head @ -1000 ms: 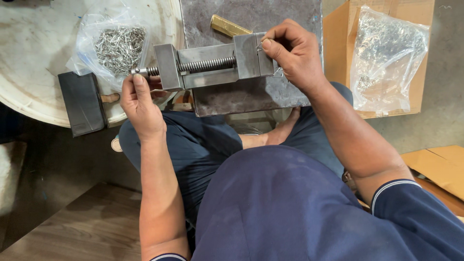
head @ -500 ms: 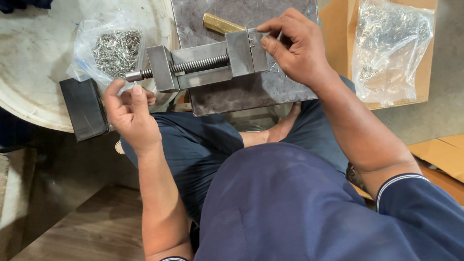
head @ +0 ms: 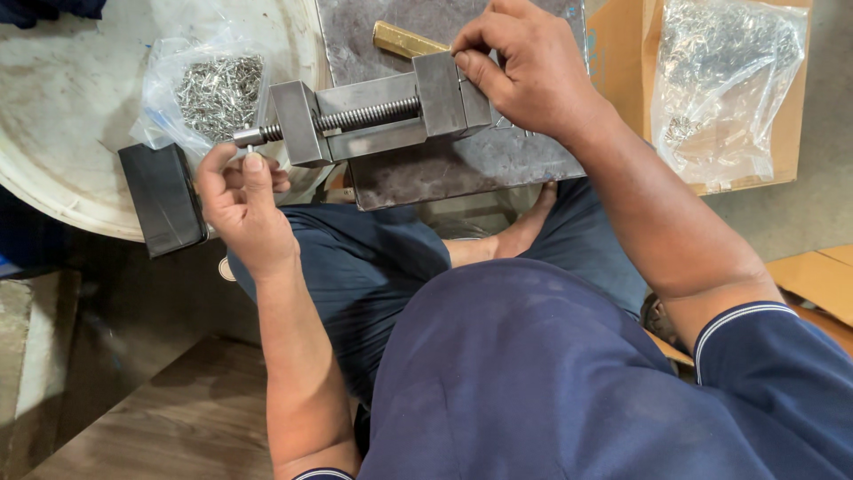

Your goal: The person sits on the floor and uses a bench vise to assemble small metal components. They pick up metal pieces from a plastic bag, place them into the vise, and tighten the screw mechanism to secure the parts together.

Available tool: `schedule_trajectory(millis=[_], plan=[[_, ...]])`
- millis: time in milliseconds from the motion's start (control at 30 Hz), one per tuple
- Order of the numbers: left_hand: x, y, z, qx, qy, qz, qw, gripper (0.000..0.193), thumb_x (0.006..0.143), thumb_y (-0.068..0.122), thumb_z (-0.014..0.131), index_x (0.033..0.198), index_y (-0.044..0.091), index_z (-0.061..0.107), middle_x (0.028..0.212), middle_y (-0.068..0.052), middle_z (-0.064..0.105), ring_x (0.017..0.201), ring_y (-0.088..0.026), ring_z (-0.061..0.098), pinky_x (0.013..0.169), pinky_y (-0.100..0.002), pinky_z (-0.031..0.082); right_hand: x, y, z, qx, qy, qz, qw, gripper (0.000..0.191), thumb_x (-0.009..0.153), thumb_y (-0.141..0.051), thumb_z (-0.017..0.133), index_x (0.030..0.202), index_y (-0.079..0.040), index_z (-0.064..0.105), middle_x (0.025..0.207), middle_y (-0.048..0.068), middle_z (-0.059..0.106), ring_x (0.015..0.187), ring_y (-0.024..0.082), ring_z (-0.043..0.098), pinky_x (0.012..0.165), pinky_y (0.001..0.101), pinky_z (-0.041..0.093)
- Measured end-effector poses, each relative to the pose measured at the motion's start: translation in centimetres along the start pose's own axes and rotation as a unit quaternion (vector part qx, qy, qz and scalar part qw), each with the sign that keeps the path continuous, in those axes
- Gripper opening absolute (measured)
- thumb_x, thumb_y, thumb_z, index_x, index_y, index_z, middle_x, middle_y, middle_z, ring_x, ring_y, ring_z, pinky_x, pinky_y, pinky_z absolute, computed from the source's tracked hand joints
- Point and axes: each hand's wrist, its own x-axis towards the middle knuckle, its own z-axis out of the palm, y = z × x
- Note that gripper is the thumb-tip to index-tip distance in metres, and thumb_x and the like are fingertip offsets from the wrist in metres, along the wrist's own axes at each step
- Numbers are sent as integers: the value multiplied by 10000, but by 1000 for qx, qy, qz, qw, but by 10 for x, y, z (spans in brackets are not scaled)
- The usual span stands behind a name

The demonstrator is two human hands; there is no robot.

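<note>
A small steel vise (head: 373, 116) with a threaded screw lies on a grey steel plate (head: 462, 173) over my lap. Just under the screw's left end, my left hand (head: 244, 200) has thumb and fingertips pinched together at the tip. My right hand (head: 524, 71) grips the vise's right jaw block from above, fingers curled over its top and far side. Whether a small part sits under those fingers is hidden. A brass bar (head: 404, 40) lies on the plate behind the vise.
A clear bag of small metal pieces (head: 213, 93) rests on a round white surface (head: 71, 116) at left, with a black block (head: 164, 200) at its edge. At right, a cardboard box (head: 622, 53) holds another clear bag (head: 724, 80).
My left hand has slipped from over the screw's end to just below it. The right hand stays on the jaw block, and the view has shifted slightly.
</note>
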Motion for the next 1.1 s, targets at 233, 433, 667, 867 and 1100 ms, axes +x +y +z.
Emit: schedule_trajectory(millis=[233, 433, 667, 867, 1100], plan=[[5, -1, 4, 4, 2, -10, 1000, 307, 1125, 189, 678, 1383, 59, 577, 1139, -20, 650, 955, -103, 652, 751, -257, 575, 2, -2, -4, -21, -18, -20, 999, 68, 1008, -91, 742, 1068, -67, 723, 1027, 80, 682, 925, 274, 690, 770, 388, 538], [10, -1, 3, 53, -90, 103, 989, 374, 1152, 268, 608, 1476, 109, 508, 1491, -26, 523, 1231, -120, 581, 933, -287, 585, 0, -4, -3, 5, -5, -16, 1000, 73, 1007, -76, 739, 1076, -65, 719, 1030, 84, 665, 902, 266, 688, 759, 370, 537], [32, -17, -4, 106, -109, 104, 983, 315, 1187, 316, 572, 1371, 65, 624, 1239, -33, 675, 1043, -81, 623, 880, -233, 539, 0, -5, -6, -25, -22, -6, 999, 81, 1005, -123, 762, 1079, -91, 752, 997, 64, 676, 880, 271, 679, 736, 383, 527], [34, -23, 0, 106, -54, 58, 991, 318, 1154, 312, 580, 1226, 11, 655, 927, 28, 610, 812, -56, 561, 745, -226, 479, 0, -1, -6, -61, -15, -52, 997, 70, 990, -140, 750, 1045, -97, 755, 996, 61, 665, 921, 289, 672, 763, 403, 523], [41, -9, 10, 76, -41, -13, 996, 363, 1147, 344, 556, 1063, 13, 679, 812, 35, 533, 668, -58, 523, 575, -237, 441, -2, 1, -5, -21, 1, -46, 999, 86, 1000, -137, 791, 1073, -98, 769, 962, 72, 656, 879, 280, 665, 729, 402, 504]])
